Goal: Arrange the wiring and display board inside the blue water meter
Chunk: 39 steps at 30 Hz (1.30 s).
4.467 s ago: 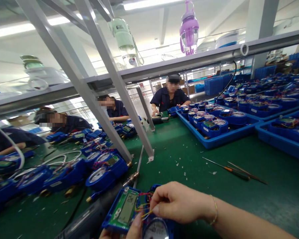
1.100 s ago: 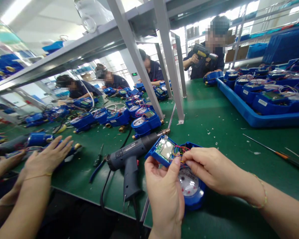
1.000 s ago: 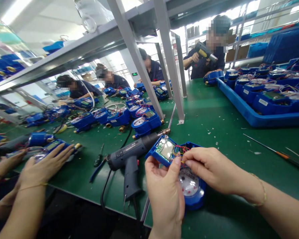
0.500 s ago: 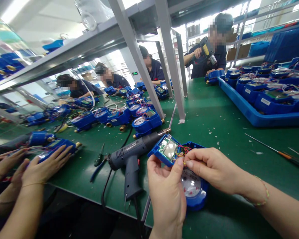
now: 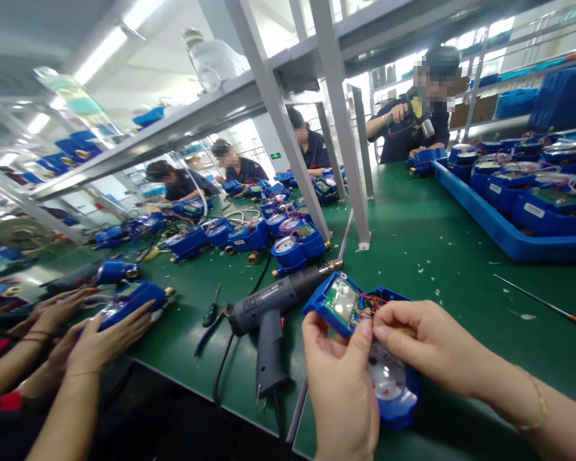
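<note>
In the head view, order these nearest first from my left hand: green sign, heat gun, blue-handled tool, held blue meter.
1. Blue meter, in your left hand
2. Heat gun, to its left
3. Blue-handled tool, further left
4. Green sign, far background

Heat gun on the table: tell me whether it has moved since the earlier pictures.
No. Judged against the shelf posts, the heat gun lies in the same place; only the camera's view has shifted.
</note>
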Available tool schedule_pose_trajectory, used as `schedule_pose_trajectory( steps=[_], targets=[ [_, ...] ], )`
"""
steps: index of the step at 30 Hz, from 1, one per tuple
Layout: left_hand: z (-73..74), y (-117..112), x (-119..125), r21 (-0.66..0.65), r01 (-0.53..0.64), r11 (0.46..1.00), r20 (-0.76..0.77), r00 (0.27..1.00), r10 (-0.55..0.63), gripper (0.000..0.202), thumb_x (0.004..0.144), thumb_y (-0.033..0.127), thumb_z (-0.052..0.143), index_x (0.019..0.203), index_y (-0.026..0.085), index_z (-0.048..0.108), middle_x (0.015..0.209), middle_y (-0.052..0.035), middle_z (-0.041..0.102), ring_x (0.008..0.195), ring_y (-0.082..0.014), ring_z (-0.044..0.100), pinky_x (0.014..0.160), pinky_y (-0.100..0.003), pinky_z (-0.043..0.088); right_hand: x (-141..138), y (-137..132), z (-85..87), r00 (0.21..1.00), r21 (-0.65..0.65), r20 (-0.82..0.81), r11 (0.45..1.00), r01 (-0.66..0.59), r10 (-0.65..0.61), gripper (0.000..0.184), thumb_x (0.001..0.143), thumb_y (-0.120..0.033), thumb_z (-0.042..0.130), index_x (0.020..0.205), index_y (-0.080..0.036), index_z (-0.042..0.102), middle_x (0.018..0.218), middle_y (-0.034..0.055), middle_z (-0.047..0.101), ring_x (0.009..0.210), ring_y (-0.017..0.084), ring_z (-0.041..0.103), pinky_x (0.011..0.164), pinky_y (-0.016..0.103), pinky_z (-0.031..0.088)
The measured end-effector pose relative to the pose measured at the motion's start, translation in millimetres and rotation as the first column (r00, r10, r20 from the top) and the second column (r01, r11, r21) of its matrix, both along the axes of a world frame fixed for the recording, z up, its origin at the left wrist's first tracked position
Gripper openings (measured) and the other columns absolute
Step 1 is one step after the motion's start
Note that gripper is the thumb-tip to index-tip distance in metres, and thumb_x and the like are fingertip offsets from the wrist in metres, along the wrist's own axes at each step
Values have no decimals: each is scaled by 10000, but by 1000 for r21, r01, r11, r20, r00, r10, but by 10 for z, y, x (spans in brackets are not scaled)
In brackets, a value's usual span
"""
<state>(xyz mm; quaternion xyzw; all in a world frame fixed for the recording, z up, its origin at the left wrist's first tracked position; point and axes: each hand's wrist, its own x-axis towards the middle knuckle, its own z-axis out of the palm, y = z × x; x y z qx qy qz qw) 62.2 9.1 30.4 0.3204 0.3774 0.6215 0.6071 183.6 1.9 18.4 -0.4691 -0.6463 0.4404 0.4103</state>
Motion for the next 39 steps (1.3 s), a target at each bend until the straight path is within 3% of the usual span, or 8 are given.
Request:
schedule_pose_trajectory(
  steps=[6, 18, 28, 30, 33, 35, 37, 39],
  targets=[
    [-65, -50, -25, -27, -76, 997, 36, 996, 77, 547, 688, 56, 709, 1126, 223, 427, 1046, -50, 650, 952, -165, 652, 857, -274, 516, -73, -34, -89, 973, 123, 208, 990, 73, -98, 298, 922, -307, 413, 752, -200, 632, 650, -5, 594, 568, 150, 515, 501, 245, 349],
    [-48, -35, -26, -36, -137, 990, 110, 984, 140, 612, 653, 64, 731, 1165, 243, 446, 1006, -33, 664, 934, -173, 657, 852, -290, 502, 44, -21, -22, 929, 273, 321, 957, 96, -185, 230, 840, -198, 442, 784, -253, 658, 738, -10, 588, 703, 170, 553, 613, 287, 379],
    [-95, 0, -82, -20, -114, 993, 98, 988, 115, 540, 719, 70, 686, 1164, 243, 435, 1056, -39, 637, 1001, -167, 630, 918, -303, 476, 591, 61, 8, 887, 138, 422, 980, 144, -189, 249, 878, -343, 416, 799, -264, 639, 750, -14, 616, 688, 183, 573, 609, 307, 427],
    [-98, 2, -88, -25, -88, 996, 94, 991, 90, 551, 717, 71, 688, 1173, 244, 434, 1095, -51, 629, 1031, -183, 621, 950, -329, 459, 795, 82, -73, 814, 158, 503, 956, 245, -292, 342, 900, -437, 380, 766, -256, 636, 740, 11, 624, 677, 210, 583, 601, 340, 445],
    [-103, 7, -97, -23, -56, 998, 126, 990, 59, 587, 697, 75, 702, 1189, 251, 435, 1147, -60, 617, 1078, -206, 602, 981, -354, 437, 1095, 146, -315, 559, 321, 706, 900, 295, -434, 452, 893, -529, 360, 762, -234, 678, 819, 90, 644, 722, 285, 597, 610, 424, 473],
    [-105, 9, -109, -21, -39, 999, 163, 986, 42, 590, 700, 89, 704, 1201, 252, 438, 1120, -61, 628, 1080, -212, 600, 975, -356, 441, 1214, 195, -469, 391, 508, 735, 832, 224, -554, 435, 811, -503, 482, 1069, -209, 673, 1138, 158, 591, 901, 381, 575, 687, 503, 485],
    [-99, 7, -124, -21, -15, 1000, 194, 981, 19, 559, 729, 121, 693, 1213, 249, 443, 1080, -63, 640, 1040, -205, 614, 948, -353, 458, 1212, 222, -519, 337, 582, 717, 790, 195, -611, 540, 782, -463, 524, 1252, -202, 573, 1306, 167, 490, 982, 410, 550, 742, 536, 482],
    [-84, 2, -137, -25, 19, 1000, 212, 977, -14, 498, 776, 161, 666, 1217, 247, 453, 1079, -66, 641, 956, -179, 634, 903, -339, 478, 1088, 203, -429, 406, 521, 703, 812, 264, -584, 412, 860, -470, 454, 1131, -222, 639, 1177, 129, 593, 887, 345, 602, 727, 501, 498]
  ],
)
